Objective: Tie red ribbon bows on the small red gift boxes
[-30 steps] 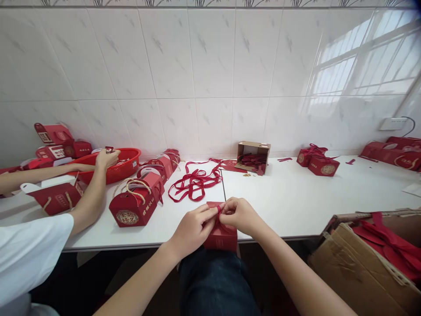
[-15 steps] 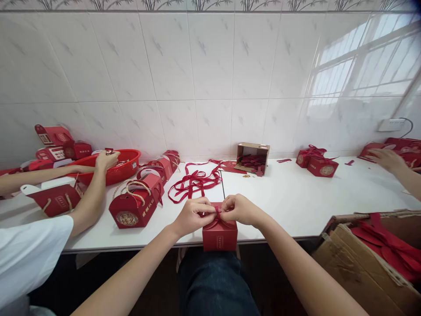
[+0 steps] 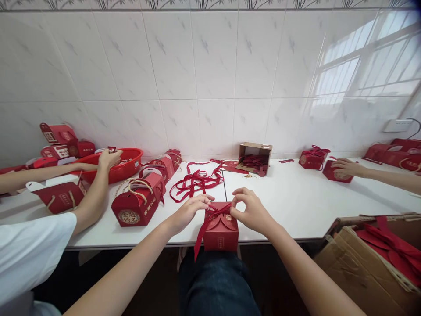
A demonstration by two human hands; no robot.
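White table (image 3: 279, 206): right hand (image 3: 252, 211) pinches ribbon (image 3: 218, 211) on box (image 3: 221, 238); left hand (image 3: 190, 213) grip unclear. Uneven tug could skew knot.

Left hand (image 3: 191, 213) and right hand (image 3: 252, 215) both ungloved; fingers slim, nails too small to read. Forearms (image 3: 131, 268) bare from wrist down to the lower edge of view, slender, smooth in outline, broadening toward the elbow. Trousers (image 3: 219, 285) dark blue, denim in look, creased across the leg, cloth a shade lighter on top, near-black along the sides. Upper-body clothing out of view.
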